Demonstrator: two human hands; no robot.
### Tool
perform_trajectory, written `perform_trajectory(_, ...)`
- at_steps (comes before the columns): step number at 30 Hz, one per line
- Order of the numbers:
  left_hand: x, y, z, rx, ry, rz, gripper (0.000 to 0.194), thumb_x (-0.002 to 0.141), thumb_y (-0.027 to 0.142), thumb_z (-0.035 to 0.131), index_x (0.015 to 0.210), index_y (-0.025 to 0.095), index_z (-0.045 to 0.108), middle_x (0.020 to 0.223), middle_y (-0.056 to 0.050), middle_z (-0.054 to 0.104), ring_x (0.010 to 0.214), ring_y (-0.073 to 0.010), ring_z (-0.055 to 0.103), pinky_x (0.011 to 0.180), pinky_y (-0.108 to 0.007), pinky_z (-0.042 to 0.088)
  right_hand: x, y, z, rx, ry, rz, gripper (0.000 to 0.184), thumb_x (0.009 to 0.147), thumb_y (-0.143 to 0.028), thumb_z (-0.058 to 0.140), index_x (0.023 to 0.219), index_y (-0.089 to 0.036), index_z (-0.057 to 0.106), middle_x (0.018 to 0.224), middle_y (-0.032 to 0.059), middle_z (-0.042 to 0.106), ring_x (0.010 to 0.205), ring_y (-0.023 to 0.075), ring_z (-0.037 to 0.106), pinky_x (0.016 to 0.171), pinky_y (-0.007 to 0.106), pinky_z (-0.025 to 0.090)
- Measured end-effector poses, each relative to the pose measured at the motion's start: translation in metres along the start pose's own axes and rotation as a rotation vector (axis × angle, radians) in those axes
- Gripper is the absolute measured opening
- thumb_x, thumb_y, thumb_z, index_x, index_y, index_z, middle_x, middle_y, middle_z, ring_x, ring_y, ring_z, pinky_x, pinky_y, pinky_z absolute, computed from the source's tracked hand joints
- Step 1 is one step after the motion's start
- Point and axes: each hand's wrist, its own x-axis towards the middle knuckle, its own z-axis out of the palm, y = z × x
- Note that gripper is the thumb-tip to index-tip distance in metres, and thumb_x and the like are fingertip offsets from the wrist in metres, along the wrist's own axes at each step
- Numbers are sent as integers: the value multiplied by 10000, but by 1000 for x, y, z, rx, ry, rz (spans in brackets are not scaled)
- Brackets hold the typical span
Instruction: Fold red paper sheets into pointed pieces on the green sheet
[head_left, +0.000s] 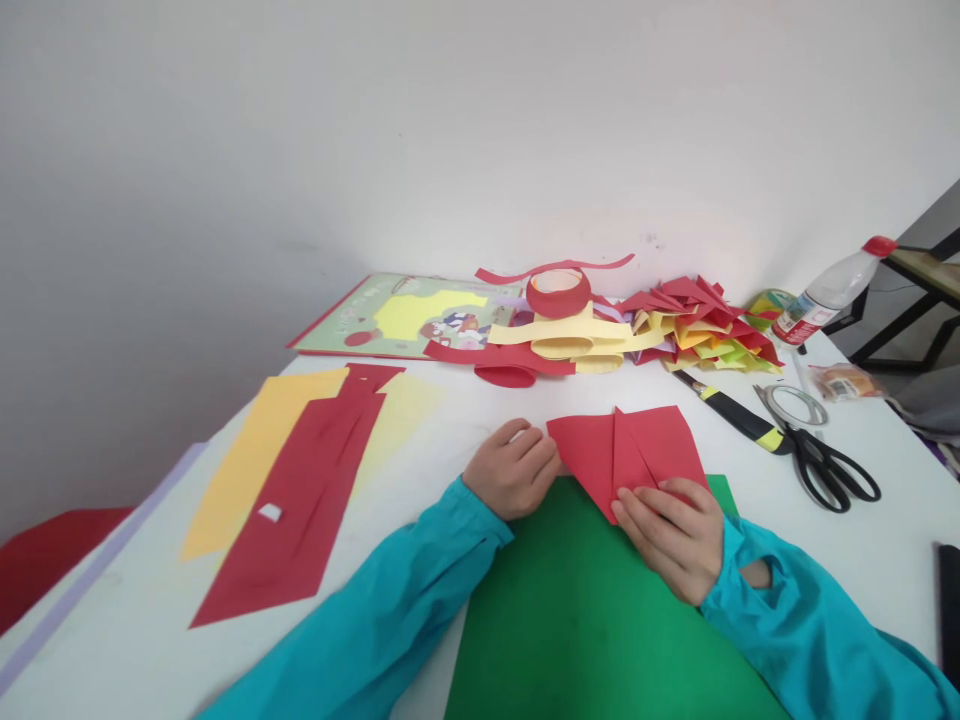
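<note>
A folded piece of red paper [589, 450] is held up over the top end of a green sheet [570, 600]. My left hand [514, 470] pinches its left corner, fingers curled in. On the lower right part of the paper, my right hand [671, 535] is closed, its fingers lying across the front and its thumb hidden. A crease and a raised flap run down the paper's middle, and its lower edge comes to a point.
Cut red paper [307, 490] and yellow paper [247, 460] lie at left. Behind are a green board [337, 325], a red tape roll [559, 292] and a pile of folded paper [697, 320]. At right are scissors [825, 465], a utility knife [739, 415] and a bottle [829, 290].
</note>
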Motion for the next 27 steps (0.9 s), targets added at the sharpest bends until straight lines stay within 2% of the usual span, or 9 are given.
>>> perform_trajectory(3, -4, -10, 2, 74, -32, -31, 231, 831, 63, 464, 640, 149, 560, 604, -41, 577, 574, -152, 500, 613, -322, 441, 0, 0, 2, 10, 36, 12, 286, 897, -35, 433, 1084, -145, 619, 1107, 25, 664, 1016, 147, 563, 820, 346, 460)
perform_trajectory(5, -6, -14, 2, 113, -41, -91, 188, 811, 65, 491, 657, 144, 566, 600, -48, 579, 573, -162, 501, 607, -331, 439, 2, 0, 6, 20, 115, 23, 273, 896, -35, 427, 1042, -133, 636, 1061, 35, 681, 991, 160, 573, 796, 360, 453)
perform_trajectory(9, -1, 0, -4, 21, 22, -187, 124, 793, 86, 480, 834, 126, 590, 762, -96, 640, 681, -188, 553, 639, -349, 449, 7, 1, 17, 25, 224, 67, 266, 898, -45, 415, 976, -124, 656, 977, 49, 703, 926, 169, 592, 757, 371, 440)
perform_trajectory(12, 8, 25, -9, -187, 52, -108, 156, 806, 136, 470, 900, 118, 593, 797, -91, 645, 747, -200, 573, 705, -372, 463, 10, 1, 22, 54, 238, 66, 239, 893, -67, 438, 964, -117, 661, 956, 53, 707, 910, 176, 597, 762, 375, 438)
perform_trajectory(16, 14, 43, -14, -234, 81, 20, 137, 825, 83, 477, 866, 90, 607, 763, -80, 643, 720, -192, 584, 696, -365, 463, 12, 0, 24, 93, 234, 36, 177, 870, -109, 509, 947, -122, 667, 979, 56, 704, 930, 199, 598, 785, 390, 433)
perform_trajectory(18, 12, 40, -14, -233, 73, 22, 133, 831, 71, 476, 830, 83, 608, 737, -83, 642, 716, -196, 589, 692, -364, 464, 14, 0, 24, 87, 256, 67, 151, 844, -160, 580, 964, -125, 665, 966, 41, 710, 902, 195, 604, 794, 385, 432)
perform_trajectory(21, 7, 26, -13, -208, 99, -36, 124, 834, 66, 480, 834, 95, 601, 733, -83, 650, 706, -191, 591, 682, -353, 468, 16, 5, 25, 59, 282, 125, 224, 793, -213, 661, 997, -120, 656, 952, 33, 716, 857, 190, 610, 781, 371, 439)
perform_trajectory(24, 1, 13, -9, -167, 143, -121, 119, 810, 55, 502, 849, 123, 591, 741, -80, 656, 707, -185, 590, 694, -351, 474, 14, 14, 29, -9, 283, 218, 248, 781, -165, 661, 1021, -109, 642, 948, 51, 716, 844, 199, 612, 730, 358, 438)
perform_trajectory(27, 0, 9, -7, -105, 115, -251, 107, 769, 64, 556, 816, 153, 590, 737, -63, 659, 719, -187, 588, 723, -368, 467, 8, 22, 34, -52, 283, 266, 221, 806, -83, 587, 1020, -114, 633, 913, 59, 718, 820, 191, 608, 690, 344, 428)
